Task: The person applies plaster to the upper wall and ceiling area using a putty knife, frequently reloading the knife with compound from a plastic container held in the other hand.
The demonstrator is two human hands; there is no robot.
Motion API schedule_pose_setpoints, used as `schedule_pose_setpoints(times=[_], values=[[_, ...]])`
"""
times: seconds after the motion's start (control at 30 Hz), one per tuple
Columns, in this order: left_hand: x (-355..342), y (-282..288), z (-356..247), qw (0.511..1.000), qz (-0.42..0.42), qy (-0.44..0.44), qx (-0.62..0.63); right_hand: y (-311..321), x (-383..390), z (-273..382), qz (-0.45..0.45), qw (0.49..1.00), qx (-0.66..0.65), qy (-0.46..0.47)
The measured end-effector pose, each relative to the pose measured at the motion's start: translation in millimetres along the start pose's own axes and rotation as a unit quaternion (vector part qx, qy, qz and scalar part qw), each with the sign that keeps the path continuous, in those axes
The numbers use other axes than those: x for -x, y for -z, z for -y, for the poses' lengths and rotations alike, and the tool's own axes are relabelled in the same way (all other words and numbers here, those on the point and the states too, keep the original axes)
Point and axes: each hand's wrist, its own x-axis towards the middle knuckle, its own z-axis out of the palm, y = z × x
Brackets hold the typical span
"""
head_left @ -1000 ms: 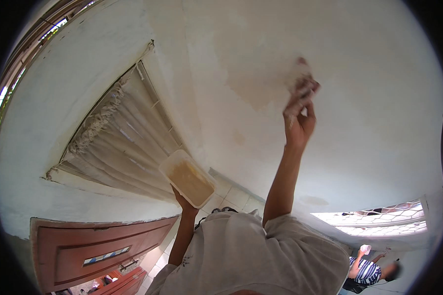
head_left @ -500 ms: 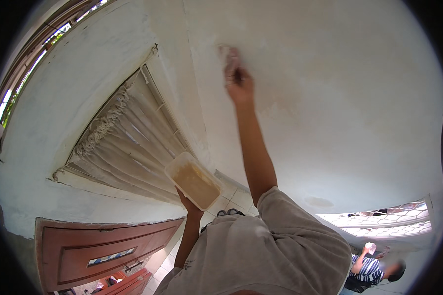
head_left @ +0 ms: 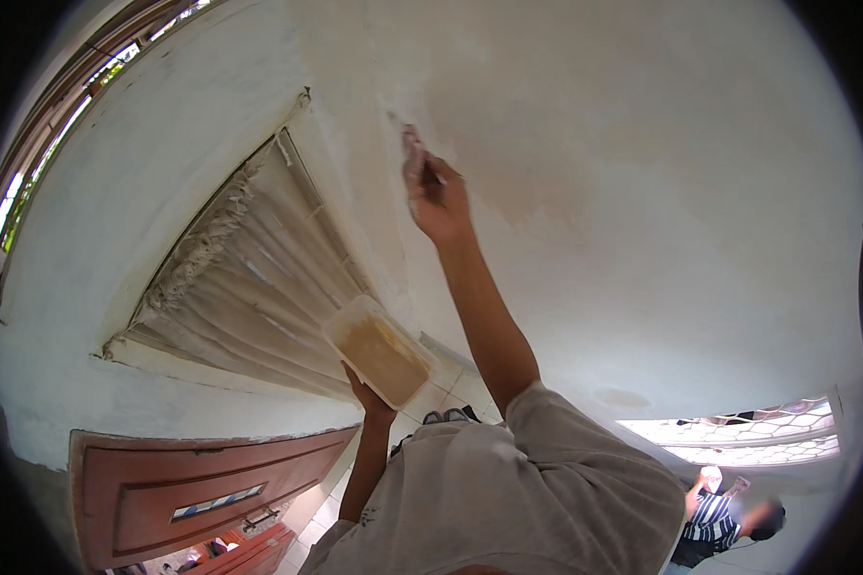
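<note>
My left hand (head_left: 370, 396) grips a translucent white plastic tub (head_left: 422, 383) from beneath and along its near side. Beige-brown liquid or paste (head_left: 382, 356) covers the bottom of the tub. Up ahead, my right hand (head_left: 438, 196) is closed around a small hand tool (head_left: 411, 144) with a pale tip. Motion blur hides the tool's exact kind. Its tip is at the pale wall (head_left: 662, 192), beside a broad, darker, damp-looking patch (head_left: 518, 144). That patch spreads to the right of my hand.
Left of the tub hangs a gathered beige curtain (head_left: 249, 259) in a window frame. A reddish-brown door (head_left: 134, 489) is at lower left. Pale floor tiles (head_left: 451, 383) show below the tub. At lower right, a person in a striped shirt (head_left: 714, 517) raises a white object (head_left: 711, 479) near a grilled window (head_left: 748, 436).
My right hand has swept left and down across the wall with the tool. The tub in my left hand has hardly moved. The person at lower right has shifted their arms.
</note>
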Motion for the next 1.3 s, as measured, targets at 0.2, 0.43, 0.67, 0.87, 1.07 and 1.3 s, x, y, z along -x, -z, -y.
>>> schedule_pose_setpoints(times=[0.2,0.43,0.67,0.87,1.07,1.3], values=[[-7,-13,6,1.000,0.005,0.016,-0.006,-52,19,55,0.104,0.986,-0.129,0.013],[-14,-32,10,0.998,0.024,0.020,-0.059,-116,167,21,0.200,0.974,0.027,0.104],[-34,-5,3,0.998,0.040,0.053,0.008,-23,204,-24,-0.177,0.574,0.796,0.081],[-26,-9,6,0.999,0.024,0.039,0.002,26,217,-58,-0.071,0.262,0.962,-0.011],[-14,-24,24,0.993,-0.060,0.054,0.086,59,211,-77,-0.068,0.047,0.983,-0.161],[-13,-24,31,0.995,0.040,0.022,0.092,15,228,-47,-0.184,0.264,0.946,0.029]])
